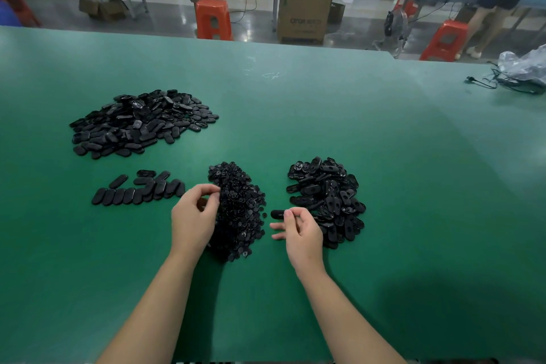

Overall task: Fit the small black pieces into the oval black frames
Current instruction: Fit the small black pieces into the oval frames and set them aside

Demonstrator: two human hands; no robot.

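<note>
An oval black frame (277, 214) sits pinched between thumb and forefinger of the right hand (298, 232), its other fingers loosely spread, while the left hand (193, 216), fingers curled, picks at the heap of small black pieces (239, 210) just beside it.

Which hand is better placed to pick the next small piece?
Left. The left hand has its fingertips at the small-piece pile, while the right hand already pinches an oval frame.
</note>
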